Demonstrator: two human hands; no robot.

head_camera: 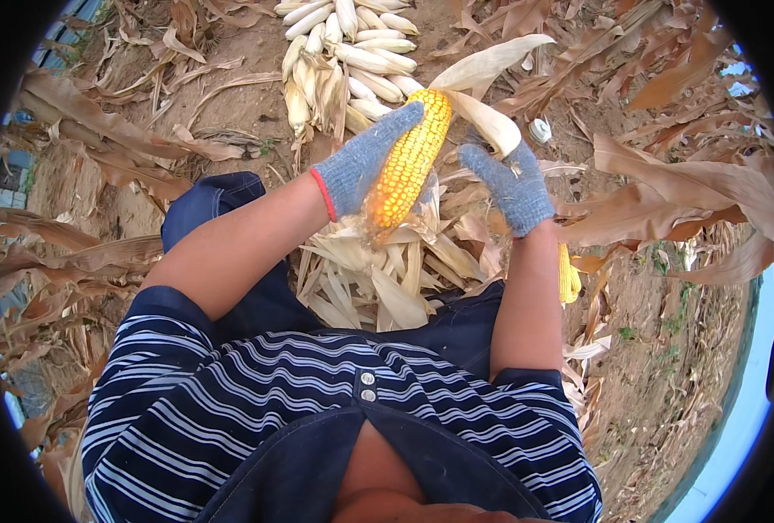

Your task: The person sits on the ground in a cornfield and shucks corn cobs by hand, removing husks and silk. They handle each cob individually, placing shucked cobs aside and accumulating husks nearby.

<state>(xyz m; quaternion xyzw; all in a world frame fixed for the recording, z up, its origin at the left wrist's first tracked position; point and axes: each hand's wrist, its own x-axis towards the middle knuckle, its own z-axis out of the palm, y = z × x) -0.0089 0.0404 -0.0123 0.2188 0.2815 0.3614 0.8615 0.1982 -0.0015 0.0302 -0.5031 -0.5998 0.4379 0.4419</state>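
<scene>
My left hand point(360, 167), in a grey knit glove with a red cuff, grips a yellow corn ear point(413, 160) whose kernels are bare. Pale corn husk leaves point(488, 121) hang off the ear's upper end. Beside them, to the right, my right hand point(511, 183) in a grey glove has its fingers at the lower husk leaf; whether they pinch it cannot be made out. Loose silk shows around the ear's lower end.
Stripped husks point(387, 281) are heaped between the legs. Ears in pale husks point(367, 55) are piled ahead. Yellow corn point(568, 278) lies beyond the right forearm. Dry corn stalks and leaves point(694, 189) flank both sides. A small white object point(540, 131) rests on the soil.
</scene>
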